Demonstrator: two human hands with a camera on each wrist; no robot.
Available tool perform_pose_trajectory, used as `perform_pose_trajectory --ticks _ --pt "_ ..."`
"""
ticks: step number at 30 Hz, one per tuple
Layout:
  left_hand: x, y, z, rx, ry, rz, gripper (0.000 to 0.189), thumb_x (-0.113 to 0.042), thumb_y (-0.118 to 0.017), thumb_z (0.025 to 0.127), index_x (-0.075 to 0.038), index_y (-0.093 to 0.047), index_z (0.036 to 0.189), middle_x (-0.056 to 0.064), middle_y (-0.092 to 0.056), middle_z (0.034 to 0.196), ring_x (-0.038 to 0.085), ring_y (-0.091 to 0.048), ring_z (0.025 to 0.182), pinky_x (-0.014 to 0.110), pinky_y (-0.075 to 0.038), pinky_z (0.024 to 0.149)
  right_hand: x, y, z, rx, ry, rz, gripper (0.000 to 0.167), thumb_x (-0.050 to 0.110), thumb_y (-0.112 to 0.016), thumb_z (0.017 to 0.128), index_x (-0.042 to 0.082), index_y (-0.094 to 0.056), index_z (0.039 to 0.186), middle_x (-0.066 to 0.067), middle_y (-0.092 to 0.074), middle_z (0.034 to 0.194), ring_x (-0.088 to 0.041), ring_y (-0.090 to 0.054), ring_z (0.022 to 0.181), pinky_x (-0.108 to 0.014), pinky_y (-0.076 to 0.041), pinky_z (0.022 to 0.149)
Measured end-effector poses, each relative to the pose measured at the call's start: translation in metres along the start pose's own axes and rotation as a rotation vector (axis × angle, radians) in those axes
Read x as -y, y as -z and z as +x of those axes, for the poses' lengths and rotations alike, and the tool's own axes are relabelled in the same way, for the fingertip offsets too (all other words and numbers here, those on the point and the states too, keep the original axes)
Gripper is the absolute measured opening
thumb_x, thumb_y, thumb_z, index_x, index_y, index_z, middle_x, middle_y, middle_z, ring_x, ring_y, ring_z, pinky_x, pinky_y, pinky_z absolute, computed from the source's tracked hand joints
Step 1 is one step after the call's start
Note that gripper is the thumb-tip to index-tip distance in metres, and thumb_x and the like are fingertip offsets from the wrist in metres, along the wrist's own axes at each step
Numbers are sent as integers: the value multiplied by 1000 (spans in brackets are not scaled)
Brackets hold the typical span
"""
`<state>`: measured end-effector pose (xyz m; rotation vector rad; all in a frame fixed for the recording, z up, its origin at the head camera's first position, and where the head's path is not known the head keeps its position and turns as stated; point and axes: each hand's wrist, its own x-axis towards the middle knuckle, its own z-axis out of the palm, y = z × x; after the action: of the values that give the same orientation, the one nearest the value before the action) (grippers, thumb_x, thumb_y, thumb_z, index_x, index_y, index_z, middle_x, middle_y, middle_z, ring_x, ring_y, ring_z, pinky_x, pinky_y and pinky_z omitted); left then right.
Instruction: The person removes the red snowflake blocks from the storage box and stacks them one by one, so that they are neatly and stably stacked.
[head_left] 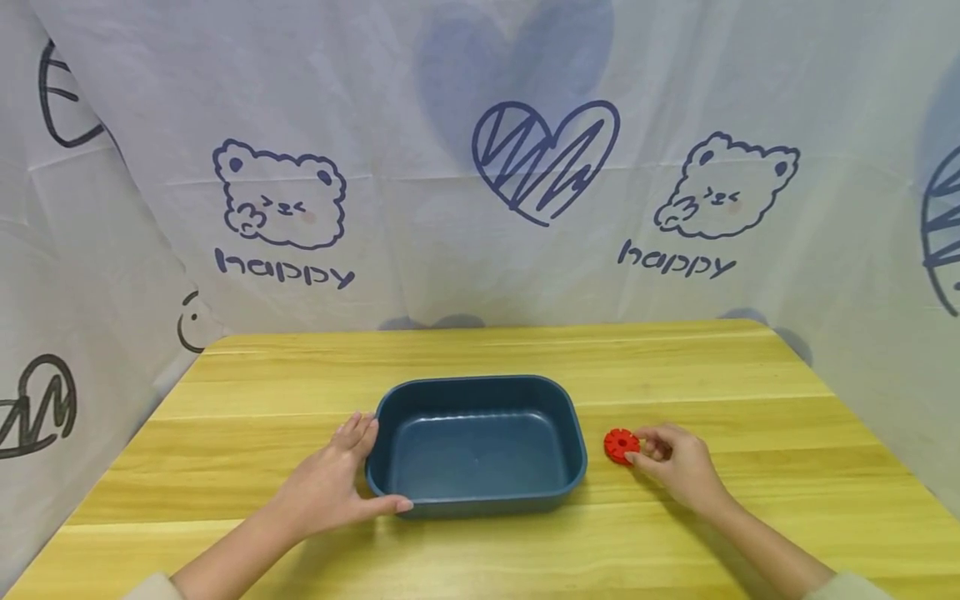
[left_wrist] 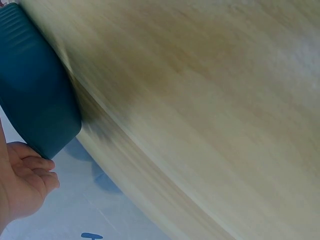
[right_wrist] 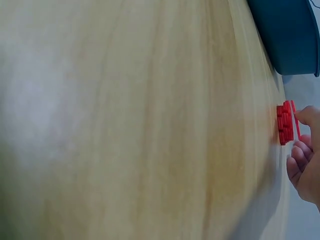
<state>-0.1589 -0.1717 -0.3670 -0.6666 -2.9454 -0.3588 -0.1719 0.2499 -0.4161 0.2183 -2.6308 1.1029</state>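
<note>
A dark blue-green rectangular plastic basin (head_left: pixel 480 504) with rounded corners stands on the table, nothing inside it. My left hand (head_left: pixel 337 479) holds its near left corner, thumb along the front rim and fingers at the left side; the left wrist view shows this hand (left_wrist: pixel 30 180) at the basin's wall (left_wrist: pixel 37 85). To the right of the basin is a short stack of red notched discs (right_wrist: pixel 284 125). My right hand (head_left: pixel 678 467) pinches the top red disc (head_left: pixel 621 446) between thumb and fingers. In the right wrist view that disc is tilted up off the stack.
The yellow wood-grain table (head_left: pixel 480 554) extends to both sides of the basin. A white cloth (head_left: pixel 420 250) printed with bears and hearts hangs behind the table and along its sides.
</note>
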Motion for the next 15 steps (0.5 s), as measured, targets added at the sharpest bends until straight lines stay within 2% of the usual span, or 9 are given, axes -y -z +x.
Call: perform_pose_trajectory --ticks 15 --pt "-1 0 1 13 2 16 108 -71 -62 68 9 -40 136 27 -36 143 43 -33 133 55 -45 92 -2 -2 -3 1 -19 -8 24 0 -73 74 -8 -67 96 -5 -60 75 3 -46 63 -16 -45 56"
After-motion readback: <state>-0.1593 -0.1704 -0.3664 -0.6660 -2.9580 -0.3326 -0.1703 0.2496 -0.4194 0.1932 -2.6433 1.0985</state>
